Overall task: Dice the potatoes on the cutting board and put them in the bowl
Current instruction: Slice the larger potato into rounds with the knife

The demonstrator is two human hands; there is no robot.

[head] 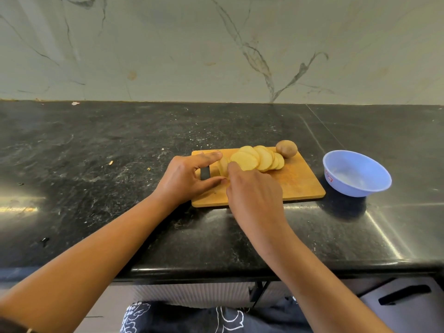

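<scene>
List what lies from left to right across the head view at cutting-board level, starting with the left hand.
In order: left hand → uncut potato piece it holds → fanned potato slices → whole potato → blue bowl. The right hand and cutting board overlap these, so both are left out.

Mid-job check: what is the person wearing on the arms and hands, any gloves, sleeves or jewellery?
Nothing on either. The left hand and right hand are gloveless with no rings showing. Both forearms are bare, with no sleeve over them and no watch at the wrists. Low at centre is a dark garment with white print.
</scene>
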